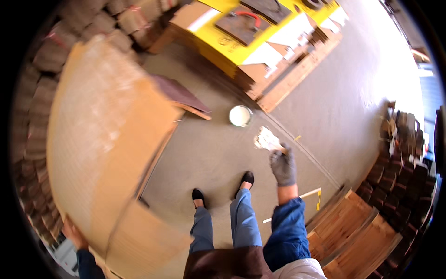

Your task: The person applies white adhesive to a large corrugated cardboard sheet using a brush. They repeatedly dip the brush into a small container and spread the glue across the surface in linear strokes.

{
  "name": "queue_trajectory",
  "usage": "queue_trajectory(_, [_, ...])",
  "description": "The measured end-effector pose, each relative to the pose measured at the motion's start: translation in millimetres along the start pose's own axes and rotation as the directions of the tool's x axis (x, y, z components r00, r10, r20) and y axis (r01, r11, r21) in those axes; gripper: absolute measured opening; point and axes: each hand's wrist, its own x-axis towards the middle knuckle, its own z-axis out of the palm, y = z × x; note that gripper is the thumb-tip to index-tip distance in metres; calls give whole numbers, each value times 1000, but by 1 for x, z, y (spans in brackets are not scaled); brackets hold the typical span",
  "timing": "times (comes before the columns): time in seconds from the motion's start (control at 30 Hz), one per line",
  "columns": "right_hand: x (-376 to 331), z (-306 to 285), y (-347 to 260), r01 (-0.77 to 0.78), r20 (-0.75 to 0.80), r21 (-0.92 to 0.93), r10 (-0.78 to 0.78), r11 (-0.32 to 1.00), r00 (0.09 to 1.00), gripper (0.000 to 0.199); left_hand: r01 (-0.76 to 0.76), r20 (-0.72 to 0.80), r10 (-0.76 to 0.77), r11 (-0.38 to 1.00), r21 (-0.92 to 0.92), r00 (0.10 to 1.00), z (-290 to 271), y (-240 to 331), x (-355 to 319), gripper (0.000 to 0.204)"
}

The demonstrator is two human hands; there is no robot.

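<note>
My right hand (283,167), in a grey glove, is closed round the handle of a flat brush (268,139) whose head is thick with white paste. A round tub (240,116) of creamy white liquid stands on the floor just beyond the brush, to its left. On the left a large brown cardboard sheet (116,139) slopes across the view, with a whitish, streaky sheen on its upper part. My left hand (75,232), ungloved, grips the sheet's lower left edge; its fingertips are partly hidden there.
A pallet (297,69) ahead carries stacked yellow-and-brown cardboard, topped by dark plates (241,25), one with a red handle. A dark board (181,95) lies beyond the sheet. Bundled cardboard (51,93) lines the left; wooden pallets (353,228) and more bundles (395,172) stand right.
</note>
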Motion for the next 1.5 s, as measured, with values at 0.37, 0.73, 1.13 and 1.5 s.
queue_trajectory(0.37, [-175,246,-19,68,365,-284,42,956,930,35,-6,43,13,987,-163,999,-36,58,21,52])
queue_trajectory(0.73, [-297,439,209,169,478,-649,224,742,849,23,-98,-198,-69,687,-720,978,-50,-21,11,43])
queue_trajectory(1.13, [-302,476,326,107,445,-745,372,658,815,25,73,-3,-88,846,-527,996,-15,-91,-65,48])
queue_trajectory(1.5, [-279,487,362,281,488,-838,412,467,769,26,60,8,-66,850,-523,998,-9,-71,-54,48])
